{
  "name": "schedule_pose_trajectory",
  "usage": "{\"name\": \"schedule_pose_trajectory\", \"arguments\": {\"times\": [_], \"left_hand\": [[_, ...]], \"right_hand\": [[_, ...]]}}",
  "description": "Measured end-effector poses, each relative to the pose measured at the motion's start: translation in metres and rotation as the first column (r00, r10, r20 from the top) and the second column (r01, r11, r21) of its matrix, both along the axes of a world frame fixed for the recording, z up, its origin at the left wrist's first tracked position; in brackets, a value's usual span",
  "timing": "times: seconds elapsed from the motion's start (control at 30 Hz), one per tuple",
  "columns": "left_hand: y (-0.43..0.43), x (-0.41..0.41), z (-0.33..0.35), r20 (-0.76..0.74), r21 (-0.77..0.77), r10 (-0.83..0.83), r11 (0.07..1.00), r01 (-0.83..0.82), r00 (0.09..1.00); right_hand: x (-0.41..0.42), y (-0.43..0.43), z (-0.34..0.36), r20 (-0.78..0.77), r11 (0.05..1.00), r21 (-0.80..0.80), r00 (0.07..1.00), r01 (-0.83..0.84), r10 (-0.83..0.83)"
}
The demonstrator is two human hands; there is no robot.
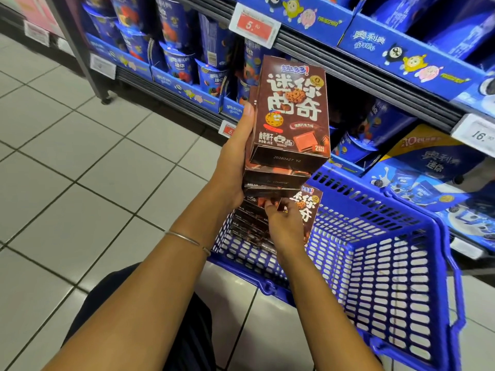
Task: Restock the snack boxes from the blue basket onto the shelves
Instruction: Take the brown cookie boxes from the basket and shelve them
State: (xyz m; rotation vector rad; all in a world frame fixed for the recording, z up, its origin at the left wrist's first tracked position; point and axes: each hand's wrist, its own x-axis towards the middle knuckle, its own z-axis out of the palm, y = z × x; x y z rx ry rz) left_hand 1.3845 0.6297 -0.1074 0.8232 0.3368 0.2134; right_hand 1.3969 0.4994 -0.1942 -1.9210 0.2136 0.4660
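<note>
A stack of brown snack boxes (292,111) was held raised at the centre of the frame. It was gripped along one side by the left hand (235,156), with the thumb laid up the left edge of the front box. Below it, the right hand (284,226) was reached into the blue basket (401,263), its fingers curled on the top edge of an upright box (308,207). More boxes were packed on edge in a tight row (249,226) at the basket's left end.

The stack itself was judged the likeliest source of trouble. Several boxes were clamped from one side only, and the lower ones were seen skewed against the front one. A slip and a spill could be caused by adding another box or by tilting the stack toward the shelves (348,65). A neighbour could also be dragged out when a box was pulled from the tight row. The dark gap behind the stack could not be judged for free room, so a blind push might knock over stock inside.

The basket was set on a pale tiled floor (80,156) at the lower right, close against the shelving. The shelves, crossing the upper frame, were filled with blue snack cups (176,62) and blue cartons, and price tags (254,26) were clipped to the rails.
</note>
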Motion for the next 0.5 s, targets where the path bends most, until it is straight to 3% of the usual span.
{"name": "schedule_pose_trajectory", "arguments": {"times": [0.27,0.5], "left_hand": [[-0.001,0.001,0.0,0.015,-0.004,-0.027,1.0,0.027,1.0],[0.0,0.002,0.003,0.054,-0.077,-0.048,0.996,0.052,0.997]], "right_hand": [[-0.002,-0.01,0.004,0.007,0.984,0.123,0.991,0.13,-0.132],[0.012,-0.048,0.039,0.119,0.83,0.323,0.851,0.454,-0.512]]}}
